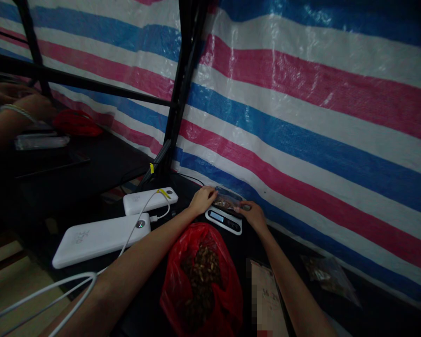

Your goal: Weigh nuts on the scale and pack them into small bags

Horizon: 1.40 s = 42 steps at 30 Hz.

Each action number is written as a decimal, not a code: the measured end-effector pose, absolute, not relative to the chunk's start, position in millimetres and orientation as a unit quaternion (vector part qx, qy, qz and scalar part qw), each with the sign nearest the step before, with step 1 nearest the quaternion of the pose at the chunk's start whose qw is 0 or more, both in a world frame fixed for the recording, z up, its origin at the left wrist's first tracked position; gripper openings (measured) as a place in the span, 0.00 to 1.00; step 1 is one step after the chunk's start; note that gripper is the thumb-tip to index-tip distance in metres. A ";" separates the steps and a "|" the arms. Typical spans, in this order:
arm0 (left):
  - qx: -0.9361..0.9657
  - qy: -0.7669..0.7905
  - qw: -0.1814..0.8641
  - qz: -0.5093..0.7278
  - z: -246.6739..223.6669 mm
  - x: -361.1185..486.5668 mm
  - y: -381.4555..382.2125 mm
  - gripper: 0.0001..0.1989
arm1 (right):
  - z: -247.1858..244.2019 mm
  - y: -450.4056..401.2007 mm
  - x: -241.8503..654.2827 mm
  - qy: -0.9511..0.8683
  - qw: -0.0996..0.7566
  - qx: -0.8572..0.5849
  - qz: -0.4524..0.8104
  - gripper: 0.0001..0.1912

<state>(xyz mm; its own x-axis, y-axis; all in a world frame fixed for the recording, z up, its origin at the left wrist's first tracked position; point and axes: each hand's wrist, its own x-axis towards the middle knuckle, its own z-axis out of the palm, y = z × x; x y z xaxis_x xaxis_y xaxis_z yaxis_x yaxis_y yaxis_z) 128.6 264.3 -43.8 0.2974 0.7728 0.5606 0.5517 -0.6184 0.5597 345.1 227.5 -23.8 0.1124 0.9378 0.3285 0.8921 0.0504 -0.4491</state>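
Observation:
A small clear plastic bag [228, 201] with brownish bits inside lies on a white digital scale [223, 221] whose display is lit. At the bag's left end is my left hand [203, 199], its fingers closed on the edge. My right hand [251, 211] pinches the opposite end of the same bag. Just below the scale, a red plastic bag [168, 295] stands open, and many small brown dried pieces [203, 271] fill it.
Two white power banks [105, 236] with a white cable lie left of my forearm. A filled clear bag [328, 276] and a cardboard piece with writing [266, 295] are on the right. Another person's hand [31, 105] is at the far left. Striped sheeting [301, 103] hangs behind.

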 end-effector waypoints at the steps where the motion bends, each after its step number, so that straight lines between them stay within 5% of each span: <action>1: 0.794 0.419 0.129 0.421 -44.4 128.9 265.0 0.18 | -25.4 227.9 344.0 -0.672 0.278 -0.685 0.039 0.17; 26: 0.788 0.419 0.129 0.433 -45.5 127.2 266.4 0.18 | -19.4 233.9 343.6 -0.668 0.259 -0.696 0.053 0.05; 35: 0.782 0.392 0.082 0.478 -40.1 128.2 261.0 0.11 | -11.3 232.0 330.3 -0.671 0.259 -0.677 0.156 0.03; 37: 0.789 0.360 0.063 0.493 -38.5 127.8 259.3 0.16 | -10.4 231.6 324.6 -0.677 0.263 -0.665 0.172 0.05; 42: 0.868 0.305 0.063 0.388 -44.3 130.3 261.0 0.20 | -0.4 225.5 320.3 -0.684 0.278 -0.656 0.158 0.04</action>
<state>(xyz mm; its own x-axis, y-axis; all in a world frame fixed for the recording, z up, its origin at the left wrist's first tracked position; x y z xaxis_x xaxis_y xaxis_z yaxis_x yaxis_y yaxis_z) 130.3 261.0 -44.3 0.5134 0.5781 0.6342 0.4802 -0.8060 0.3460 320.3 225.5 -0.4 0.0145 0.9848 0.1733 0.8093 0.0903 -0.5804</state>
